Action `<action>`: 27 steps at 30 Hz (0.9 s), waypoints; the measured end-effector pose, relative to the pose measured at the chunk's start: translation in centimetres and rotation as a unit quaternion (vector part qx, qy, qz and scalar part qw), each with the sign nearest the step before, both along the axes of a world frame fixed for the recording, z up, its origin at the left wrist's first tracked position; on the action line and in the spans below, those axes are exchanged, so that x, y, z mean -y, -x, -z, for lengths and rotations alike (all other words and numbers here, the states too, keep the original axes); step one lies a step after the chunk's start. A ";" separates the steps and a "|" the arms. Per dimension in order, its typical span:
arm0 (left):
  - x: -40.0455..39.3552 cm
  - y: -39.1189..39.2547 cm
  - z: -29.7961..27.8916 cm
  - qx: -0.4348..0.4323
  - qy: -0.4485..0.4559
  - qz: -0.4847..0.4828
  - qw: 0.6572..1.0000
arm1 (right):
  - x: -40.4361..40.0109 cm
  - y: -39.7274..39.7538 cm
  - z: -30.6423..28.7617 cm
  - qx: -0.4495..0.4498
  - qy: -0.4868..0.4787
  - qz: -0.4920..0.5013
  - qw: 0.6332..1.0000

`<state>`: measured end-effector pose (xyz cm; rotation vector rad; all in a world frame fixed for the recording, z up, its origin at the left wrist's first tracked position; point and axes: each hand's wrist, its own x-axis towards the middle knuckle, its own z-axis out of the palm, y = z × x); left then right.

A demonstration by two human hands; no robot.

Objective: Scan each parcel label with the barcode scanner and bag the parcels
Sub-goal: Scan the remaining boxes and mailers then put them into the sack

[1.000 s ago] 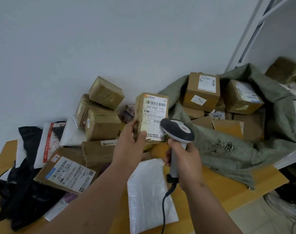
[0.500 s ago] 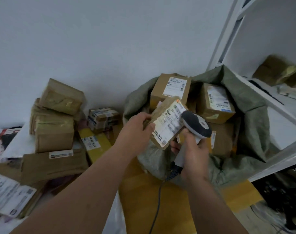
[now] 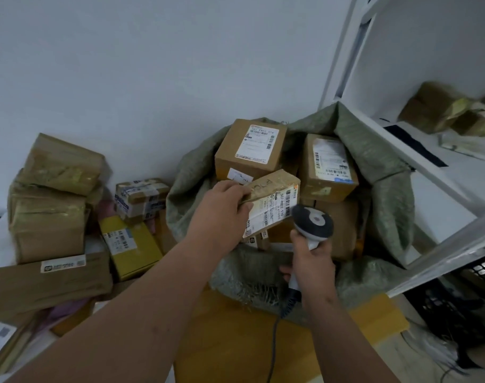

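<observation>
Over the sack (image 3: 374, 150) mouth, our left hand (image 3: 222, 214) grips the parcel (image 3: 271, 200), long axis toward one o'clock, while our right hand (image 3: 311, 258) clasps the scanner (image 3: 313, 223).

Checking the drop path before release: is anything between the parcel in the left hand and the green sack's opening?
No barrier. The parcel in the left hand is already over the open green sack; only bagged boxes lie beneath. The scanner sits beside it.

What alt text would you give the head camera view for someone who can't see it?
A left hand holds a labelled parcel over an open green sack already holding boxes, while the right hand grips a barcode scanner beside the label. More parcels are piled on the table to the left, against a white wall.
</observation>
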<state>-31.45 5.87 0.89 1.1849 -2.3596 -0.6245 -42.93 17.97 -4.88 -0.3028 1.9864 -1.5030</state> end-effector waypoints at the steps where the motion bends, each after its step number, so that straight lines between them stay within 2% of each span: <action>1: -0.2 0.3 0.1 0.004 0.006 0.002 1.000 | -0.2 0.1 0.4 -0.007 -0.019 -0.012 1.000; 7: -0.7 1.5 0.3 0.014 0.049 0.007 0.999 | -1.3 0.8 1.4 -0.052 -0.046 -0.050 0.996; 12: -1.2 2.2 0.8 0.045 0.048 0.032 0.997 | -2.1 1.7 1.2 -0.099 -0.039 -0.008 0.994; 15: -1.6 2.5 0.9 0.075 0.023 0.051 0.996 | -2.9 2.6 1.2 -0.080 -0.054 0.003 0.995; 19: -2.2 3.3 1.3 0.118 -0.026 0.090 0.989 | -4.0 2.4 1.7 -0.051 -0.074 -0.035 0.995; 21: -2.3 3.5 1.9 0.092 -0.068 0.077 0.990 | -4.5 1.8 2.0 -0.059 -0.078 -0.051 0.994; 24: -2.6 3.2 2.7 0.000 -0.127 0.023 0.992 | -4.8 1.2 2.5 -0.088 -0.083 -0.066 0.990; 27: -3.0 2.6 3.3 -0.018 -0.097 -0.001 0.995 | -4.9 1.0 2.2 -0.096 -0.040 -0.047 0.993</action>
